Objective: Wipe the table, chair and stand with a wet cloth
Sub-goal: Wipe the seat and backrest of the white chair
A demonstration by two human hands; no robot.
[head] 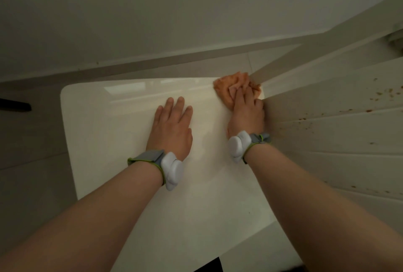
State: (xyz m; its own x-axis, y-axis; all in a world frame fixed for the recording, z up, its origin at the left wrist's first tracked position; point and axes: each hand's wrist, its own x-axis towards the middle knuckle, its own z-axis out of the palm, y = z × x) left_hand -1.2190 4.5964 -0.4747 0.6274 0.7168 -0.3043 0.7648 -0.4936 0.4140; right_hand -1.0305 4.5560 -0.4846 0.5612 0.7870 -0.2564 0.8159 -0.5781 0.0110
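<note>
- An orange cloth (231, 85), bunched into soft folds and wrinkles, lies at the far right corner of a glossy white top (104, 123) with rounded corners.
- The white top is smooth and reflects pale bands of light near its far edge; whether it is a chair seat or a stand cannot be told.
- The near part of the cloth is hidden beneath the right hand (247, 116), so its full outline is not visible.
- The right thumb is out of sight, and the cloth's wetness cannot be judged.
- A white slatted panel (338, 123), dotted with brown specks (383, 92), stands just beside the cloth on the right and runs off the frame edge.
- A dark object (15, 105) at the left edge is cut off and unclear.
- The right hand's fingers curl down into the cloth, gripping and pressing it against the top; the folds bulge out beyond the fingertips.
- The left hand (172, 127) lies flat on the top, fingers straight and slightly spread, well apart from the cloth.
- Both wrists wear grey straps with white pods, right (239, 146) and left (165, 167).
</note>
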